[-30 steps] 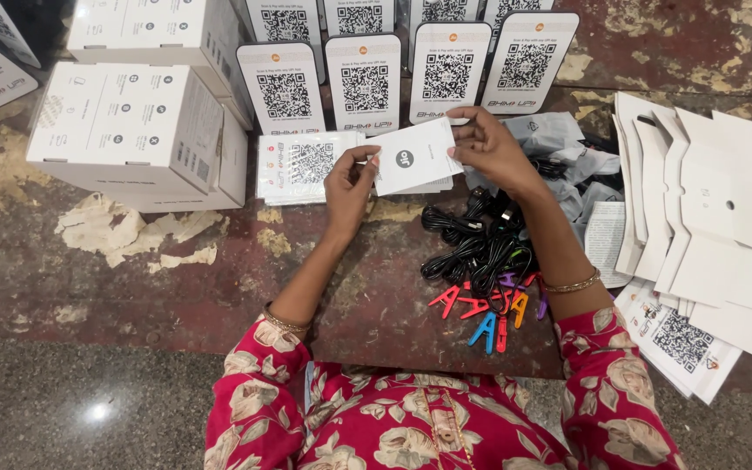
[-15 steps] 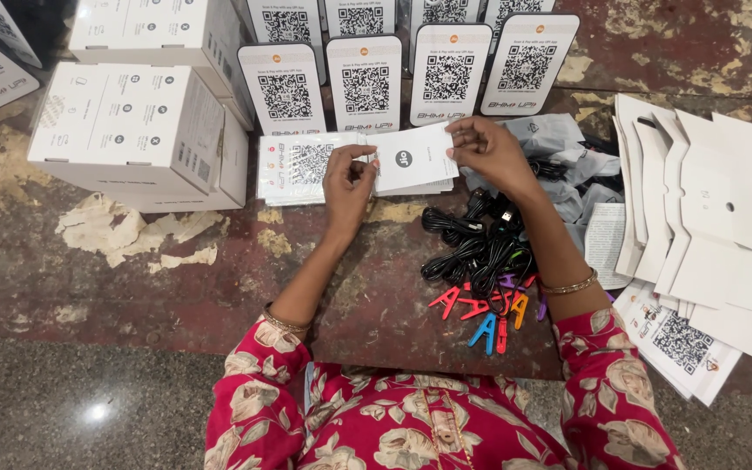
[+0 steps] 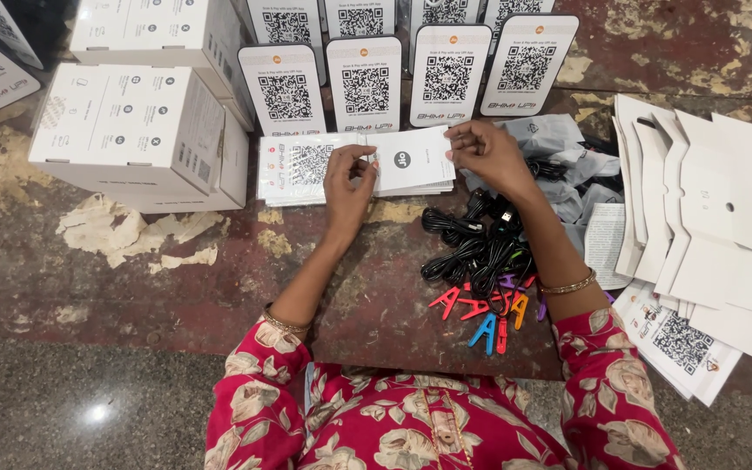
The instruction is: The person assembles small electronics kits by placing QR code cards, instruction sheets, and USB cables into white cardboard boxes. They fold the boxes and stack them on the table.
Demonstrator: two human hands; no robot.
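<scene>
Just above the middle of the frame, a white booklet [image 3: 409, 161] is pinched at both short ends: its left edge by the left hand [image 3: 347, 181], its right edge by the right hand [image 3: 486, 154]. Its long axis runs left to right, over a card stack [image 3: 293, 168]

White cardboard boxes [image 3: 132, 130] stood stacked at upper left, grey icons on their lids. Along the far edge stood a row of white rounded signs [image 3: 363, 83], each bearing a black square code. A stack of white cards [image 3: 306, 165] lay flat below them; both hands held a small white card [image 3: 411, 159] just over it. At right lay white die-cut card sleeves [image 3: 707, 226] and printed leaflets [image 3: 681, 344].
</scene>
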